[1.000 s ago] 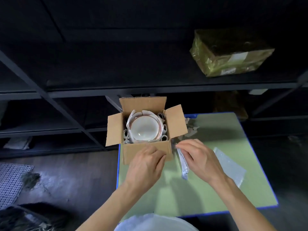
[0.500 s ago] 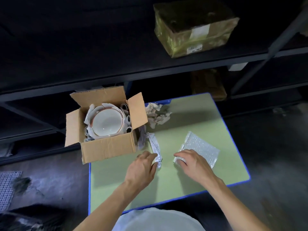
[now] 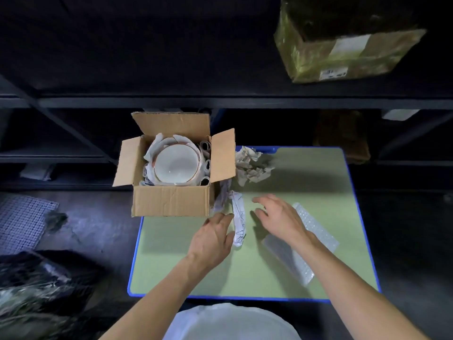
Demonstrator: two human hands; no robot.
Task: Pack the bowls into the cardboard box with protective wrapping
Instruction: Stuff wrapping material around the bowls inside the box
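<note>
The left hand lies low over the green table, its fingers loosely straight and gripping nothing. Its thumb side rests against a twisted strip of paper, which runs from just beyond the fingertips back alongside the hand. The right hand is on the far side of that strip, close to it but not touching. Its fingers are spread and relaxed and hold nothing. A sheet of bubble wrap lies flat under this hand's wrist and forearm and reaches outward to its right.

The cardboard box stands just ahead of the left hand's fingertips and a little to their left, on the table's far left corner, with its flaps open. A white bowl sits upright inside it. Paper wrapping is folded round the bowl's rim, and small paper rolls are tucked between the bowl and the box wall nearest the right hand. Ahead of the right hand, beside the box's right flap, lies a crumpled wad of paper, well apart from both hands.
</note>
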